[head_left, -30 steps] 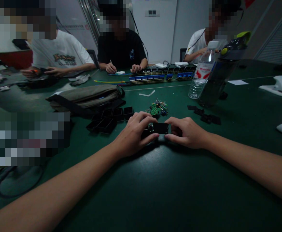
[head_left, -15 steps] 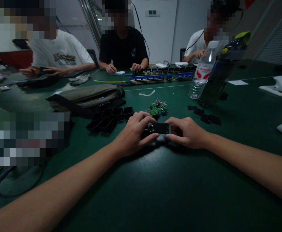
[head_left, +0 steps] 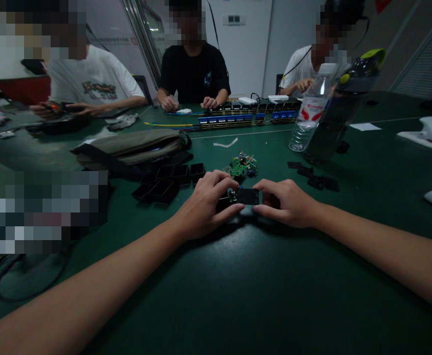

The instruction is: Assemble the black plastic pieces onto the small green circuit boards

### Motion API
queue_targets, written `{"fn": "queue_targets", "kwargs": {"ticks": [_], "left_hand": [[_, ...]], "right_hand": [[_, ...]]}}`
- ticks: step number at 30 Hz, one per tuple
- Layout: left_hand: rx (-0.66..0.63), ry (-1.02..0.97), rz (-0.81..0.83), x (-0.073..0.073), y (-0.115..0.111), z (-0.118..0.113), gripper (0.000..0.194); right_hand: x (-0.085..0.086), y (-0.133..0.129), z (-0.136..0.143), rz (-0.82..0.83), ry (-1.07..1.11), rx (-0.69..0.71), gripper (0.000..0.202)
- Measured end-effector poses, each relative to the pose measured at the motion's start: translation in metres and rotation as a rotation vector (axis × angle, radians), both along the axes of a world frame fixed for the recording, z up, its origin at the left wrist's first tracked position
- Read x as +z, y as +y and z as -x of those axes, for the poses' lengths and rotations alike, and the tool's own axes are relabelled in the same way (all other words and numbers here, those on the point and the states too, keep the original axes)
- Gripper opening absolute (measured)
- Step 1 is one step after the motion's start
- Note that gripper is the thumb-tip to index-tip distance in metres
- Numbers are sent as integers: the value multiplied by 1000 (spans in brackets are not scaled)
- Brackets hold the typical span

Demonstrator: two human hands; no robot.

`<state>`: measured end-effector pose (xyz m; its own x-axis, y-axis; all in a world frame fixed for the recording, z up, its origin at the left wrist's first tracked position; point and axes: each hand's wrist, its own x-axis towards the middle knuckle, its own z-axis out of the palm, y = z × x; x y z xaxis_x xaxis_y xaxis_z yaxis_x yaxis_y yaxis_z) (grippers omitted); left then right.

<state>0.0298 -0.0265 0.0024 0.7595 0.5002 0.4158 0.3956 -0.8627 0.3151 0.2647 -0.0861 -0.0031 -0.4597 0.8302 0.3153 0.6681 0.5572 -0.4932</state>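
Between my two hands is a small black rectangular plastic piece, flat like a cover. My right hand pinches its right end between thumb and fingers. My left hand is closed around a dark part at the left, mostly hidden behind its fingers, with small electronic components showing at the edge. The cover lies against these components; whether they are joined I cannot tell. Just beyond my hands sits a pile of green circuit boards. Several open black plastic boxes lie left of my left hand.
Flat black pieces lie to the right, near a clear water bottle and a dark bottle. A grey-green bag rests at the left. Rows of blue-and-black modules stand farther back, where three people sit.
My hands and the held pieces stay almost where they were. Across the table, the person in black has shifted slightly to the right.
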Motion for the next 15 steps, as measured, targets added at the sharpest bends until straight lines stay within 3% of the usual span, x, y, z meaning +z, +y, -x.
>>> {"fn": "queue_targets", "kwargs": {"ticks": [15], "left_hand": [[2, 1, 6, 0, 0, 0, 31]], "right_hand": [[2, 0, 0, 18, 4, 3, 33]]}}
